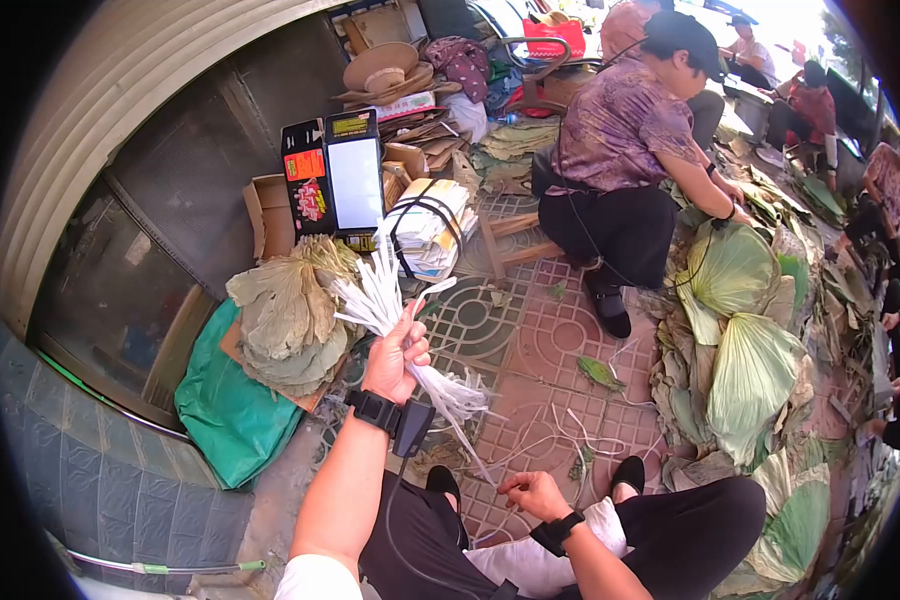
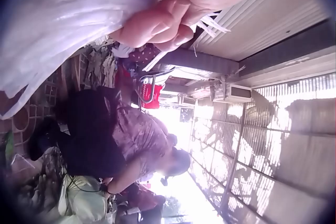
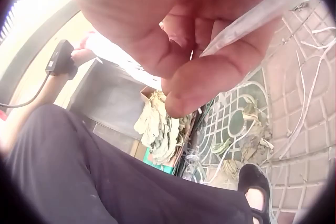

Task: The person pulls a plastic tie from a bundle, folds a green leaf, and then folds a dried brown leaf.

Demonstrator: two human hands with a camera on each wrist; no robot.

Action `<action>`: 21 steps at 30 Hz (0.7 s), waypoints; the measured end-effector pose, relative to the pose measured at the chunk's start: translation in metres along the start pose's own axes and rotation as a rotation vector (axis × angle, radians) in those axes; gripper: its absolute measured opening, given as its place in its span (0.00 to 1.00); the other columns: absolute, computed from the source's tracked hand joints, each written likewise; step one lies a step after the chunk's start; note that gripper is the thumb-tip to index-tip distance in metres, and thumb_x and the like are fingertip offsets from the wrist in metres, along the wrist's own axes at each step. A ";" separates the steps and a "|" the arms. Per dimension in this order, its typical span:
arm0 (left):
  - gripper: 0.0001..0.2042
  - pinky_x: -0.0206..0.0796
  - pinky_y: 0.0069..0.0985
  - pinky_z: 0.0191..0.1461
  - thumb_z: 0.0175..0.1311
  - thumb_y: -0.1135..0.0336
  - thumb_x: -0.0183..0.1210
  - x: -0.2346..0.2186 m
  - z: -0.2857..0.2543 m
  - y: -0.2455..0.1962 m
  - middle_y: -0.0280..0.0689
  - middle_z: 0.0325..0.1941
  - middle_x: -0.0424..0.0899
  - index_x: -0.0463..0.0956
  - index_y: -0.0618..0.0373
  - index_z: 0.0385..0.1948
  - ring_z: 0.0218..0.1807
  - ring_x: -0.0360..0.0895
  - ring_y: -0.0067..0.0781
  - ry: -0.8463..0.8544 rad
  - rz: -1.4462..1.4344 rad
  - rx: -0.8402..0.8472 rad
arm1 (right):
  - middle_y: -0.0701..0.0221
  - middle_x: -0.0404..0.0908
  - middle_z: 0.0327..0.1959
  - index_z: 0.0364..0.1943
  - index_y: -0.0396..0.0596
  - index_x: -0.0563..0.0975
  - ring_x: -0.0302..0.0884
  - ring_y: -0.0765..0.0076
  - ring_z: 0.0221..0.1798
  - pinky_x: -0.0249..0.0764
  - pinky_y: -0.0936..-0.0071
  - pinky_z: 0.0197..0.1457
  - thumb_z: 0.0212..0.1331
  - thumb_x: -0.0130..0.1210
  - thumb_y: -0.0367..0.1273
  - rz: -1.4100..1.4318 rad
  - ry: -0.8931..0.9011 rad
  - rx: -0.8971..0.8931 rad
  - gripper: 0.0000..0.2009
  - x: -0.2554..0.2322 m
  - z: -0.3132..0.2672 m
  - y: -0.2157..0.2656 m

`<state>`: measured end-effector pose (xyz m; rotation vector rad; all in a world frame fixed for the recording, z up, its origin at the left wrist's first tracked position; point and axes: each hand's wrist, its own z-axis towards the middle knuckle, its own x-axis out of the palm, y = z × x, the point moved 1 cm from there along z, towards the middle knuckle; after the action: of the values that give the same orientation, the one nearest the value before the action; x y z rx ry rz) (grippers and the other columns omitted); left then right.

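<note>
In the head view the left hand [image 1: 394, 362] grips a bundle of white plastic strips [image 1: 380, 300] at its middle, ends fanning out above and hanging below the fist. The left wrist view shows curled fingers [image 2: 152, 24] around the same strips [image 2: 63, 29]. The right hand [image 1: 536, 494], lower and to the right, pinches the end of one strip that runs down from the bundle. In the right wrist view a white strip [image 3: 252, 24] passes between the right hand's thumb and fingers [image 3: 199, 77].
Stacked dried leaves [image 1: 290, 310] lie on a green sheet [image 1: 232, 400] at left. Behind are tied papers [image 1: 430, 228] and boxes [image 1: 355, 180]. Someone in a patterned shirt [image 1: 620, 130] sits by large leaves [image 1: 755, 380] at right. Loose strips [image 1: 580, 435] lie on the paving.
</note>
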<state>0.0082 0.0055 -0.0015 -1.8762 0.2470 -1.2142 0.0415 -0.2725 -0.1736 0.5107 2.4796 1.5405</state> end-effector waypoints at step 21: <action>0.11 0.43 0.09 0.15 0.71 0.60 0.44 0.027 -0.056 -0.026 0.21 0.19 0.51 0.67 0.57 0.46 0.15 0.47 0.08 -0.293 0.356 -0.104 | 0.66 0.60 0.64 0.44 0.57 0.79 0.55 0.52 0.66 0.58 0.52 0.63 0.45 0.54 0.32 -1.183 -0.503 0.287 0.17 -0.107 0.105 -0.142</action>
<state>-0.0311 -0.0248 0.0438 -1.9681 0.4663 -0.6903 0.1476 -0.2834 -0.3505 -0.4531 1.9168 0.5007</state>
